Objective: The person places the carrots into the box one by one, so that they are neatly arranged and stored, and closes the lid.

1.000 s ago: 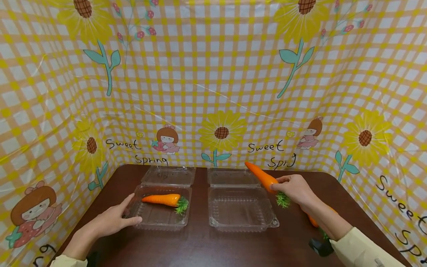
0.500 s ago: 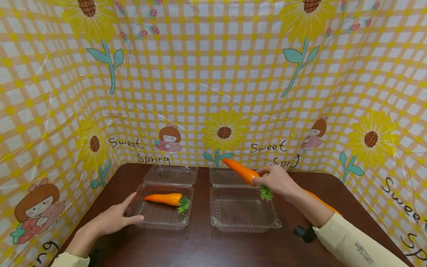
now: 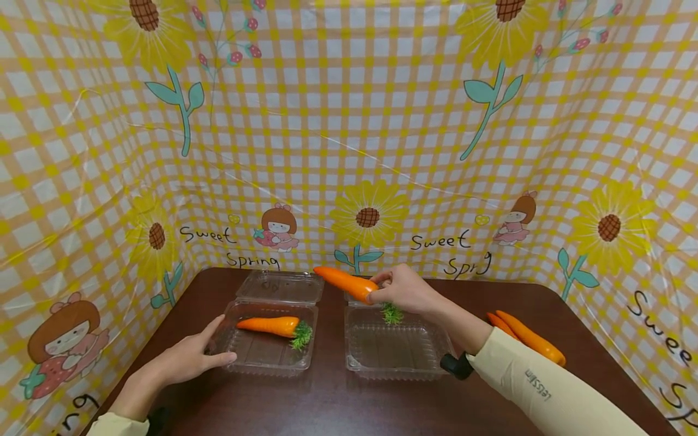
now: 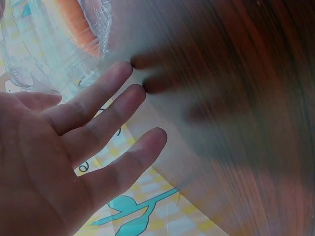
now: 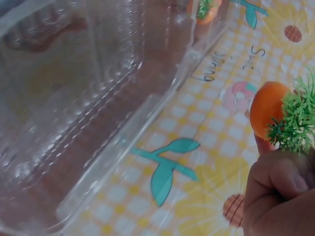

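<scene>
Lettering [image 3: 84, 401], low at far left, is showing "ng", clipped by the frame. Left hand [image 3: 188, 357] is resting beside the clear left container [image 3: 267, 358], fingers spread wide, holding nothing; cannot tell whether the thumb is touching the rim. Backdrop [image 3: 305, 151] behind is reading "Sweet Spring". Boxed carrot [image 3: 269, 326] is lying in the left container, tip pointing left, greens right, long axis running nearly crosswise.

Held carrot [image 3: 345, 283] is hanging in the air by the inner edge of the right container [image 3: 392, 360]. Its tip is pointing left and away, toward the left container's raised lid [image 3: 280, 286]; long axis is slanting down to the right, greens at the near end. Right hand [image 3: 409, 290] is pinching it narrowly at the thick end.

Backdrop further right is reading "Sweet", then "Sprg", apparently creased. Right sleeve [image 3: 545, 387] is bearing small print, seemingly "Letsslim". Two carrots [image 3: 529, 339] are lying side by side on the brown table [image 3: 332, 399], tips pointing away and left. Last script [image 3: 662, 327], far right, is showing "Swee", cut off.
</scene>
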A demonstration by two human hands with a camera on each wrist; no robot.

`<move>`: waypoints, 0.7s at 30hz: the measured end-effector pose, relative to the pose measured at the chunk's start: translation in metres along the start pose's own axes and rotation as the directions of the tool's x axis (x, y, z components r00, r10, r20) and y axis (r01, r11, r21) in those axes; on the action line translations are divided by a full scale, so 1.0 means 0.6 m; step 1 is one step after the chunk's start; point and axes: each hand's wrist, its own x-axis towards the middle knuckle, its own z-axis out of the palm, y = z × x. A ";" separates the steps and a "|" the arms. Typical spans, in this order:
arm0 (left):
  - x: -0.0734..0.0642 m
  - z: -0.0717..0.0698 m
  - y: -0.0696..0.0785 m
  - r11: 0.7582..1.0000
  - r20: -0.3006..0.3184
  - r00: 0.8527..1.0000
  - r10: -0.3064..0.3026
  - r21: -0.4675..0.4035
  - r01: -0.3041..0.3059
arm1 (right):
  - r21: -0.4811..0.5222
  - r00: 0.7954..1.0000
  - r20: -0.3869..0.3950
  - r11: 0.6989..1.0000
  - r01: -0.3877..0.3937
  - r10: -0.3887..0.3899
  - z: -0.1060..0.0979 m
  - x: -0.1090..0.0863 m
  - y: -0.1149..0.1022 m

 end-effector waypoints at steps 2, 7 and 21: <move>-0.001 0.001 0.000 1.000 -0.003 1.000 0.000 0.001 0.000 | -0.019 1.000 0.016 1.000 0.010 -0.009 0.010 0.008 -0.010; -0.001 0.000 0.003 1.000 -0.014 1.000 0.001 0.006 -0.001 | -0.057 0.997 0.057 0.997 0.054 -0.051 0.033 0.031 -0.030; -0.003 0.005 0.001 1.000 -0.014 1.000 0.005 0.000 -0.005 | -0.090 0.964 0.225 0.982 0.168 -0.144 0.116 0.070 -0.072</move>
